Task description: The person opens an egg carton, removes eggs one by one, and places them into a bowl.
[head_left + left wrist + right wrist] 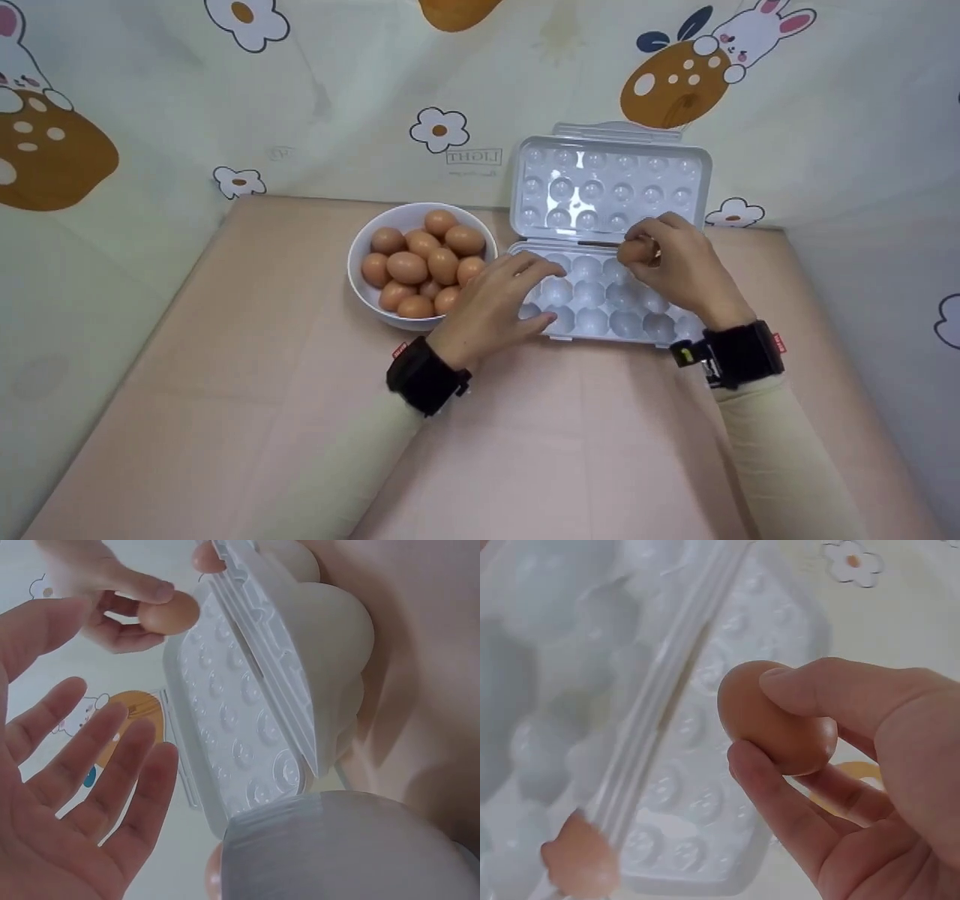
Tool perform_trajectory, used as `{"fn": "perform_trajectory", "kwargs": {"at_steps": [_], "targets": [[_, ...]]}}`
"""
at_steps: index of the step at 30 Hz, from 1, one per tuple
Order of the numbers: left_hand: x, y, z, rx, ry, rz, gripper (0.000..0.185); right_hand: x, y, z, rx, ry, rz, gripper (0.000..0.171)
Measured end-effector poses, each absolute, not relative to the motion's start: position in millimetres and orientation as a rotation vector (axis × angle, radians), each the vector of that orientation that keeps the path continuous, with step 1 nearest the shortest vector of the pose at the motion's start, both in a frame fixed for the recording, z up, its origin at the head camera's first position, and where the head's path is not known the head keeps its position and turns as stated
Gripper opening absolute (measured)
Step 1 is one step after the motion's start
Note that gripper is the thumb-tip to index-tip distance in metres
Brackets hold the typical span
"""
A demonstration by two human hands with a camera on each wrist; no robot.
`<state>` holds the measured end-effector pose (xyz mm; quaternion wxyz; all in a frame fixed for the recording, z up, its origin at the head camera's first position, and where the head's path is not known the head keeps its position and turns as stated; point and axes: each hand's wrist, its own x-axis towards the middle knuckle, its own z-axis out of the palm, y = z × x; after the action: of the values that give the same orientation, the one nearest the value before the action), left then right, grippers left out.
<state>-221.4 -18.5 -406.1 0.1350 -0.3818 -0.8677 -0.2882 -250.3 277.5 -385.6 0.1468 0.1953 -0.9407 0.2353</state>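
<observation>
One egg [769, 720] within right grip [675, 262], fingertip-pinched.

Head view: a small boxed print on the pale, cartoon-patterned fabric backdrop [337, 97], just left of the raised lid of the clear plastic egg tray [607, 187], reads "LIGHT" [473, 157] in mirror-reversed capitals. A finer line beneath it is too small to read. A fainter mark further left [281, 153] is illegible.
</observation>
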Motion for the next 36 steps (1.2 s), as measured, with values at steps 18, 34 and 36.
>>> {"fn": "perform_trajectory", "kwargs": {"at_steps": [18,34,36], "targets": [[-225.1,-21.8,-398.7,-1.033,-2.341,-0.884,0.055,-215.9,221.0,-347.8,0.506,-2.578,1.188,0.037],[-224.8,-20.1,-395.9,-1.053,-2.236,-0.942,0.05,-210.6,199.6,-370.0,0.511,-2.537,1.722,0.048],[-224.7,-20.5,-396.1,-1.05,-2.221,-0.942,0.047,-211.0,197.7,-371.3,0.521,-2.532,1.738,0.046]]}}
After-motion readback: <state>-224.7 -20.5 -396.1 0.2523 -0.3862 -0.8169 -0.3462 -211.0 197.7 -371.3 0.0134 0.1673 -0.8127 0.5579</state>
